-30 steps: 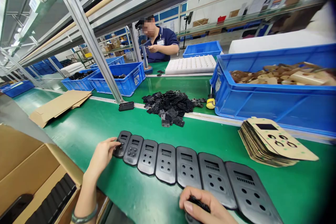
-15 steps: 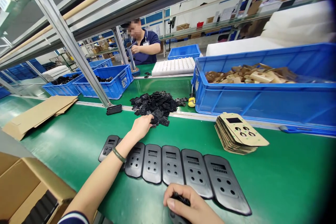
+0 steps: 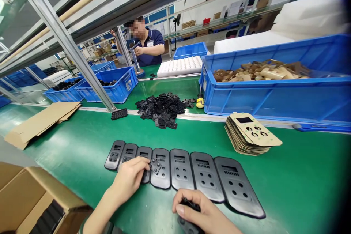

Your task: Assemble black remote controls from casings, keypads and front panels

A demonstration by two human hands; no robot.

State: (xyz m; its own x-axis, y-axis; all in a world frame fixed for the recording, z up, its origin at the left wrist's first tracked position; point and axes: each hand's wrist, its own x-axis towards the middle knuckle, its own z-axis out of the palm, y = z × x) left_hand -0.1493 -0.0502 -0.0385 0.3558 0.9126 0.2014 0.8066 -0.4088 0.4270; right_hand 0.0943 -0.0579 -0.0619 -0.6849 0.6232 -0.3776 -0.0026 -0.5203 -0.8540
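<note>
Several black plastic panels [image 3: 180, 168] with a window and four round holes lie in a row on the green tabletop. My left hand [image 3: 131, 176] pinches a black four-button rubber keypad [image 3: 155, 166] over the third and fourth panels from the left. The leftmost panel [image 3: 114, 155] has dark buttons showing in its holes. Near the front edge, my right hand [image 3: 201, 210] is closed round a bunch of black keypads [image 3: 189, 223], partly hidden by the fingers. Beyond the row lies a heap of similar black keypads [image 3: 163, 108].
Right of the heap stand a stack of tan adhesive sheets [image 3: 251, 133] and a large blue bin [image 3: 268, 98]. A metal post [image 3: 82, 62] rises at left. An open carton [image 3: 52, 186] sits front left, cardboard sheets [image 3: 41, 122] behind it. A co-worker [image 3: 150, 45] is across the bench.
My left hand has come back from the heap toward me with a keypad and is now over the panels. My right hand has stayed nearly in place, still gripping its bunch.
</note>
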